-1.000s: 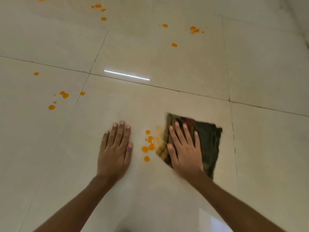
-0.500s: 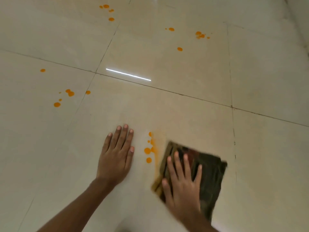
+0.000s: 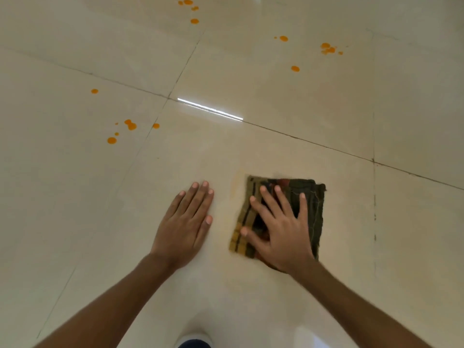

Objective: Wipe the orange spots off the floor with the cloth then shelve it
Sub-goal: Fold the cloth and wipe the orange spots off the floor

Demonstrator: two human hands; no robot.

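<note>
Spread fingers (image 3: 276, 197) of the right hand (image 3: 281, 229) pressed flat on the folded plaid cloth (image 3: 311, 212). The left hand (image 3: 185, 222) lay open-palmed on the tiled floor (image 3: 414, 247) just beside it. Orange spots (image 3: 130, 125) sat well apart; bare tile lay rightward.

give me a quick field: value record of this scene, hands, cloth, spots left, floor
left hand: left hand flat on the floor, fingers together, holding nothing
right hand: right hand spread flat on top of the cloth, pressing it down
cloth: dark checked cloth, folded, lying flat right of the left hand
smear: faint orange smear at the cloth's left edge
spots left: cluster far left, single spot above it, group at top, group upper right
floor: glossy beige tiled floor with dark grout lines
shelf: not in view
</note>
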